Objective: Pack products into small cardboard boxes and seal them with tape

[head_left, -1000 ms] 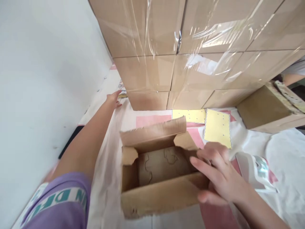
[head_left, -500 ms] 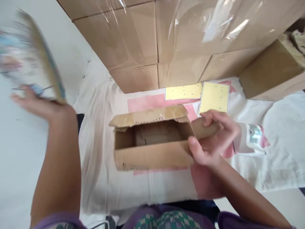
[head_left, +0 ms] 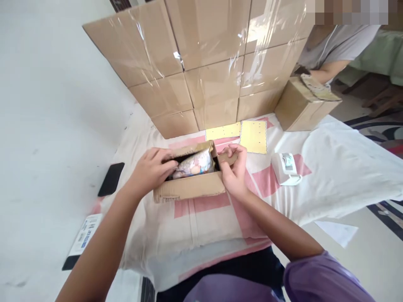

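Note:
A small open cardboard box point(head_left: 192, 188) rests on the cloth-covered table in front of me. Inside it lies a shiny, colourful printed packet point(head_left: 197, 164). My left hand point(head_left: 154, 167) is at the box's left end, fingers over the rim and touching the packet's left side; its fingertips are partly hidden inside. On the right, my right hand point(head_left: 234, 170) pinches the cardboard flap at the box's right end.
Plastic-wrapped stacked cartons point(head_left: 214, 88) stand behind. Yellow cards point(head_left: 253, 136), a white tape dispenser point(head_left: 286, 168) and another box point(head_left: 305, 107) lie rightward. A black phone-like object point(head_left: 111, 179) is at left. A person point(head_left: 340, 50) sits beyond.
My left hand has come down from the upper left, and the colourful packet it carried is now in the box. The view has shifted, bringing a person in at the upper right.

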`<state>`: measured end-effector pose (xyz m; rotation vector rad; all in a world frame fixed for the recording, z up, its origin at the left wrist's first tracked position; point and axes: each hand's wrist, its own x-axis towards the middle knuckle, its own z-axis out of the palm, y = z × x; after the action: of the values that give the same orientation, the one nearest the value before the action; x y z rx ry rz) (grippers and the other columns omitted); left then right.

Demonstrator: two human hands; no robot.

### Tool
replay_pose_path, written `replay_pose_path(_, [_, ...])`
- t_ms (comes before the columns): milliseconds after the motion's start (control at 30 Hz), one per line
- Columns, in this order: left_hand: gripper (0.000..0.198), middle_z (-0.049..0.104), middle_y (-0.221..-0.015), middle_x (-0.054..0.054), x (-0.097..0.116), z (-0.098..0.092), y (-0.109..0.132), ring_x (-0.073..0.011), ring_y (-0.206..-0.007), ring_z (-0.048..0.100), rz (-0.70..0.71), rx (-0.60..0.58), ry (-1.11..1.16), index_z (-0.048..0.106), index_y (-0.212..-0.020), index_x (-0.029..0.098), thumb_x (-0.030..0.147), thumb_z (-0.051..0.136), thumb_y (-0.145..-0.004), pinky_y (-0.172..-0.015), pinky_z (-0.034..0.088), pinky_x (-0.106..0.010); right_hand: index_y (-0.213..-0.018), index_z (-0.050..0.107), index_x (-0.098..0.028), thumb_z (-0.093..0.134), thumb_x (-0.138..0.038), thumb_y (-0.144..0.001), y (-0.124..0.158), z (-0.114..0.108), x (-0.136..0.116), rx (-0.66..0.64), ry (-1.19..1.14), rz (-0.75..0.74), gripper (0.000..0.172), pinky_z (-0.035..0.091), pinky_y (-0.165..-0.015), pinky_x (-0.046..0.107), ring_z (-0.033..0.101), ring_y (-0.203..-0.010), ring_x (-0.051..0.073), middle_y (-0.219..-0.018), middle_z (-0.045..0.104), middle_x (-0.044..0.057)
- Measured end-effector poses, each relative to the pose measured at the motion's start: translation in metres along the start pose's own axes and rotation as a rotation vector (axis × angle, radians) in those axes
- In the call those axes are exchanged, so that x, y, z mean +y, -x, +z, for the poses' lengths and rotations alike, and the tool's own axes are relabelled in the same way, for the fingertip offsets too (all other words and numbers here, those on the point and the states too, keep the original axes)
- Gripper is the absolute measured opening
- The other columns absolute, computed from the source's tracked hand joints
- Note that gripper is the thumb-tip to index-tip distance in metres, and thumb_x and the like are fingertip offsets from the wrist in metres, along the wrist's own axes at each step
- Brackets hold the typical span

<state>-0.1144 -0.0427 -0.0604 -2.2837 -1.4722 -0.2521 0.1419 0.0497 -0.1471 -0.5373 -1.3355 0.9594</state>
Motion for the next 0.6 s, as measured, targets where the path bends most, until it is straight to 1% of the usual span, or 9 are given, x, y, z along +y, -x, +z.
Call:
replay_pose_path(100, [0.024, 0.07, -0.122, -0.011, 0.002, 0.0, -0.013, -0.0316, -0.107, 0.061, 0.039, -0.081, -0.086, 0.079, -0.096, 0.026, 0.04, 0.061, -0.103, -0.088, 0.053, -0.045, -0.125, 0.045, -0.03, 0.052, -0.013, -0.093, 0.002, -0.002, -0.003, -0.02, -0.08, -0.002, 0.037, 0.049, -0.106, 0.043, 0.057, -0.105, 0.019, -0.103, 0.042, 0.001])
replay_pose_path(200, [0.025, 0.06, -0.142, -0.011, -0.008, -0.009, -0.007, -0.0347, -0.125, 0.056, -0.048, -0.069, 0.067, 0.079, -0.11, 0.03, 0.049, 0.065, -0.1, -0.103, 0.05, -0.052, -0.132, 0.046, -0.031, 0.054, -0.019, -0.098, 0.0, -0.007, -0.005, -0.033, -0.183, 0.021, 0.037, 0.049, -0.109, 0.046, 0.061, -0.112, 0.02, -0.108, 0.046, 0.001])
replay_pose_path(300, [0.039, 0.049, -0.156, -0.012, -0.021, -0.004, 0.022, -0.0324, -0.137, 0.052, -0.374, 0.123, 0.22, 0.073, -0.128, 0.025, 0.049, 0.049, -0.108, -0.111, 0.048, -0.053, -0.123, 0.049, -0.031, 0.054, -0.028, -0.102, -0.002, -0.015, -0.006, 0.042, -0.283, 0.045, 0.021, 0.053, -0.104, 0.048, 0.07, -0.106, 0.021, -0.11, 0.049, 0.001])
replay_pose_path(367, [0.055, 0.04, -0.164, -0.015, -0.023, 0.013, 0.051, -0.0331, -0.139, 0.052, -0.627, 0.222, 0.31, 0.057, -0.151, 0.024, 0.054, 0.033, -0.111, -0.108, 0.052, -0.054, -0.119, 0.048, -0.031, 0.052, -0.033, -0.105, -0.004, -0.021, -0.006, 0.046, -0.31, 0.063, 0.015, 0.057, -0.098, 0.047, 0.074, -0.098, 0.022, -0.108, 0.054, 0.001])
replay_pose_path(400, [0.062, 0.041, -0.165, -0.015, -0.021, 0.025, 0.065, -0.0333, -0.137, 0.055, -0.727, 0.221, 0.391, 0.047, -0.16, 0.026, 0.057, 0.027, -0.111, -0.105, 0.055, -0.053, -0.122, 0.047, -0.031, 0.05, -0.036, -0.107, -0.005, -0.024, -0.006, 0.021, -0.302, 0.064, 0.016, 0.059, -0.095, 0.047, 0.075, -0.097, 0.022, -0.108, 0.058, 0.002])
replay_pose_path(467, [0.065, 0.052, -0.159, -0.011, -0.014, 0.049, 0.088, -0.0333, -0.132, 0.061, -0.849, 0.192, 0.596, 0.034, -0.167, 0.034, 0.061, 0.02, -0.11, -0.102, 0.058, -0.053, -0.13, 0.048, -0.031, 0.045, -0.041, -0.109, -0.009, -0.029, -0.007, -0.15, -0.193, 0.027, 0.023, 0.058, -0.098, 0.049, 0.075, -0.108, 0.025, -0.116, 0.067, 0.006])
replay_pose_path(500, [0.062, 0.055, -0.158, -0.006, -0.009, 0.06, 0.096, -0.0343, -0.135, 0.06, -0.868, 0.183, 0.667, 0.035, -0.166, 0.04, 0.062, 0.021, -0.109, -0.106, 0.056, -0.055, -0.133, 0.051, -0.03, 0.043, -0.044, -0.109, -0.012, -0.03, -0.007, -0.286, -0.096, -0.022, 0.028, 0.054, -0.106, 0.051, 0.072, -0.119, 0.027, -0.121, 0.071, 0.008])
replay_pose_path(567, [0.053, 0.048, -0.165, 0.006, -0.004, 0.076, 0.101, -0.0368, -0.148, 0.05, -0.818, 0.205, 0.732, 0.042, -0.158, 0.056, 0.062, 0.029, -0.107, -0.119, 0.046, -0.061, -0.13, 0.062, -0.027, 0.041, -0.049, -0.11, -0.018, -0.032, -0.009, -0.567, 0.13, -0.129, 0.036, 0.037, -0.124, 0.056, 0.059, -0.142, 0.03, -0.126, 0.076, 0.01])
replay_pose_path(600, [0.049, 0.042, -0.168, 0.013, -0.004, 0.083, 0.1, -0.0371, -0.153, 0.044, -0.761, 0.226, 0.738, 0.046, -0.152, 0.063, 0.062, 0.03, -0.105, -0.122, 0.041, -0.062, -0.126, 0.067, -0.026, 0.04, -0.052, -0.11, -0.021, -0.032, -0.01, -0.672, 0.229, -0.174, 0.041, 0.026, -0.129, 0.056, 0.052, -0.149, 0.029, -0.124, 0.078, 0.009])
